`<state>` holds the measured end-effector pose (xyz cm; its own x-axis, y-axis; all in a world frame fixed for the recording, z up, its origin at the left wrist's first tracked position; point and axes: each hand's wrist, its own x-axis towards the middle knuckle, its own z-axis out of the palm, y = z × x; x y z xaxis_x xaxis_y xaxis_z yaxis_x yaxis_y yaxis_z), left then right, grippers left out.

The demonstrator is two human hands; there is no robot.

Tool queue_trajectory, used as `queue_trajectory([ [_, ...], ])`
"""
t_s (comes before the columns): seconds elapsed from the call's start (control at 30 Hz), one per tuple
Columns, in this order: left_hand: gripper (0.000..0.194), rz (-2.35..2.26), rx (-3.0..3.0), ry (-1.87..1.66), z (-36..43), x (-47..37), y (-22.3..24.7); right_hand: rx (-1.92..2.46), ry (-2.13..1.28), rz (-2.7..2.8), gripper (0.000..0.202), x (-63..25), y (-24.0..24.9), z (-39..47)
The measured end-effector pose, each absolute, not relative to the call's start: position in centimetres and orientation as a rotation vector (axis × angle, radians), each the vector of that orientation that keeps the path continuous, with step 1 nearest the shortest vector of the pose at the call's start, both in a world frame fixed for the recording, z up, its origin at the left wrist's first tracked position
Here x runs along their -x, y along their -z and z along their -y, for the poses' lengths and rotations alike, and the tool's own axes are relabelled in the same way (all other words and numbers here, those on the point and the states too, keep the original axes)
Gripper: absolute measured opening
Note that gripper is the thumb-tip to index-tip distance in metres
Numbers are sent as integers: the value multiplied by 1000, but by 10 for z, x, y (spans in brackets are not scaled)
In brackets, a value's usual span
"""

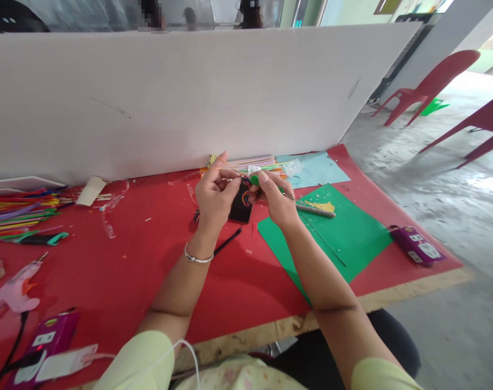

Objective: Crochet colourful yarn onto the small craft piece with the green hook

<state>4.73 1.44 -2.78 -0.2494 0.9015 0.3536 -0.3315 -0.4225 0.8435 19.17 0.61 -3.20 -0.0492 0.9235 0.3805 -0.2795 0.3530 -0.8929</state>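
Beside the green sheet [356, 233], our left hand [214, 196] pinched a small craft piece [245, 179], probably light and delicate, best held by its edge; our right hand [279, 205] closed around a green-handled tool [254, 180].

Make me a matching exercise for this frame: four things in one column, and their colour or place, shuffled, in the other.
Things:
1. glue gun
2. bracelet
3. tool
4. large paper sheet

Colours or places:
A. in the grip of the right hand
B. green, beside the right forearm
C. pink, towards the left end of the table
D. round the wrist of the left hand

Right pairs: 1-C, 2-D, 3-A, 4-B
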Motion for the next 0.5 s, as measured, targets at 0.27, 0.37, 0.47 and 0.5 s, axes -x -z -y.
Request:
queue_trajectory([
  [0.27,49,-629,-777,-1490,-6,-46,17,631,-707,1330,50,-183,43,-4],
  [0.37,45,-574,-680,-1320,-4,-38,7,575,-652,1415,51,-189,47,-8],
  [0.47,44,-527,-641,-1240,-3,-33,3,532,-635,1516,47,-198,50,-15],
  [0.5,44,-509,-640,-1243,-3,-32,2,525,-644,1545,45,-202,50,-16],
])
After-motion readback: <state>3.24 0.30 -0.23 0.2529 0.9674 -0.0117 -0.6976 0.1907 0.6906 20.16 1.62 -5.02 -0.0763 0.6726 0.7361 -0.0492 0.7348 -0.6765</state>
